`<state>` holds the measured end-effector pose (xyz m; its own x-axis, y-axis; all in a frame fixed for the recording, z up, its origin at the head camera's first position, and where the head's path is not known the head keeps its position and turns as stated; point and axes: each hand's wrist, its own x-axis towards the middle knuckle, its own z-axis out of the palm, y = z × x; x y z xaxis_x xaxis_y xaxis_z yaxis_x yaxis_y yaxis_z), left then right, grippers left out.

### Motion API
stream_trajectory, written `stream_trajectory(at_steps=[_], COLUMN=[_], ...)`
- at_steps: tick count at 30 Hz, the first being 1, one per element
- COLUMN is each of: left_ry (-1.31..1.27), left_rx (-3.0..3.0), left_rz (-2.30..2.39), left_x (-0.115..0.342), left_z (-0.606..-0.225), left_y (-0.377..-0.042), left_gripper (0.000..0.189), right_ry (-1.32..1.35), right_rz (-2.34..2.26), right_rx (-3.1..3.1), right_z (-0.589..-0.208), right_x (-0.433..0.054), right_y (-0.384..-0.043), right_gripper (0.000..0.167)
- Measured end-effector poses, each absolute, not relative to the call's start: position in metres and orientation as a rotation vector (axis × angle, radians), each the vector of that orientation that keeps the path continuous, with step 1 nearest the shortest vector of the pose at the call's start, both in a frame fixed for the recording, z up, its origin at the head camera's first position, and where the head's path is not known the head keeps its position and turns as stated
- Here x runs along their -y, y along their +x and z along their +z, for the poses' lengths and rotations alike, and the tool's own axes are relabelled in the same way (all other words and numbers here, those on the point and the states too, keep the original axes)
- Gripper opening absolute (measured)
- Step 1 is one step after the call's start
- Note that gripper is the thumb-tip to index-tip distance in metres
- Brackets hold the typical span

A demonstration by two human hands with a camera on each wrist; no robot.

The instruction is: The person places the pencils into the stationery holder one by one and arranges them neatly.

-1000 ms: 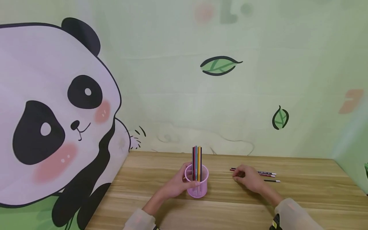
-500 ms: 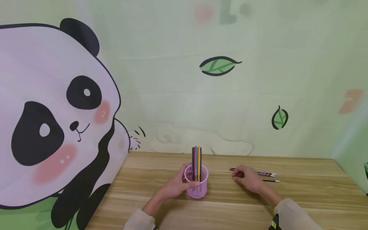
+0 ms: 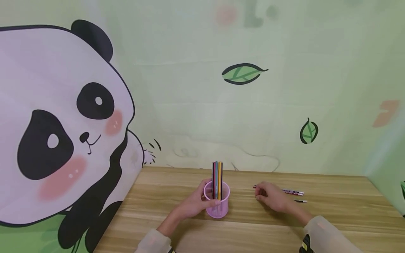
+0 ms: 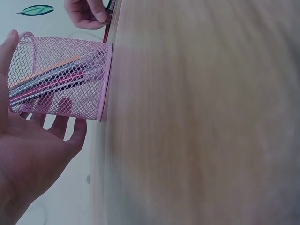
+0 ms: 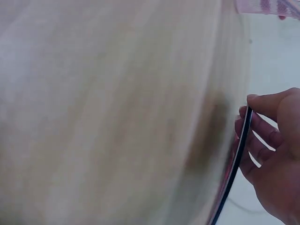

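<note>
My left hand (image 3: pixel 191 205) grips a pink mesh pencil cup (image 3: pixel 224 208), thumb across the front and fingers behind it. Several pencils (image 3: pixel 216 177) in red, blue, yellow and dark colours stand upright inside. The mesh wall (image 4: pixel 61 77) shows their lower ends. To the right of the cup, my right hand (image 3: pixel 273 197) pinches a black pencil (image 5: pixel 236 161) between thumb and fingers near one end. Its white-tipped far end (image 3: pixel 300 201) sticks out beyond the palm in the head view.
Dark and red pencils (image 3: pixel 292 192) lie on the wooden table (image 3: pixel 171 175) behind my right hand, partly hidden by it. A wall with a panda drawing (image 3: pixel 104 147) and leaves (image 3: pixel 243 73) rises behind the table.
The black pencil under my right hand has shifted slightly, and less of its white-tipped end shows. My left hand and the cup hold their place.
</note>
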<state>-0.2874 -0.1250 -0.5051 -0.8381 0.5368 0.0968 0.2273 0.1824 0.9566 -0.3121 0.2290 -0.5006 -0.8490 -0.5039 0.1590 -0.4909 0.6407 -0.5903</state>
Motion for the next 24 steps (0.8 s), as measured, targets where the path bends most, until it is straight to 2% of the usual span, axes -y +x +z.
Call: stream_trajectory(at_steps=[6,16,24], left_ry=[0.729,0.719,0.719], left_rx=[-2.189,-2.192,-2.212], left_rz=[1.706,1.713,1.708], left_x=[0.125,0.126,0.125], left_z=[-0.506,-0.508,-0.507], left_y=[-0.288,-0.290,-0.289], left_gripper=[0.076,0.077,0.077], right_ry=[-0.826,-0.909,-1.068], right_rz=[-1.062,-1.377,-1.547], right_rx=[-2.873,-2.973,-2.928], right_z=[-0.472,-0.411,-0.369], right_x=[-0.225,-0.201,-0.174], right_y=[-0.312,-0.307,-0.290], right_gripper=[0.002,0.006,0.009])
